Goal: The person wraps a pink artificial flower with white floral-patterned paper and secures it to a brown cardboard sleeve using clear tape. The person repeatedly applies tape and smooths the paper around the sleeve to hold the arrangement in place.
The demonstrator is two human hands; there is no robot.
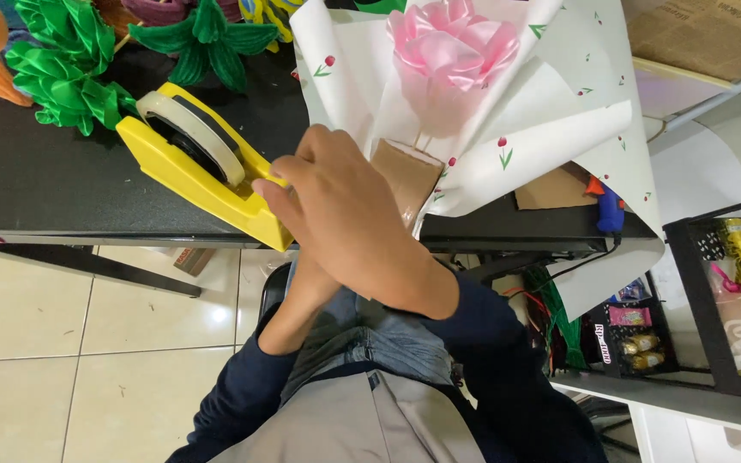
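At the near tabletop [62, 184] edge: right hand [349, 227] crossed leftward over the left forearm, fingertips [272, 184] on the yellow tape dispenser's [195, 184] low cutter end, whether pinching tape impossible to tell. Dispenser's long axis slanting from far left down to the grip; hard glossy plastic, clear roll. Left hand hidden beneath, apparently by the brown cardboard stem [405, 176] of the matte white-wrapped bouquet [508, 111], satin pink ribbon flower [452, 43].

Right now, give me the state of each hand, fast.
Right hand: open, fingers reaching onto the front end of the yellow tape dispenser, holding nothing visible.
Left hand: hidden under the right one; cannot be told.
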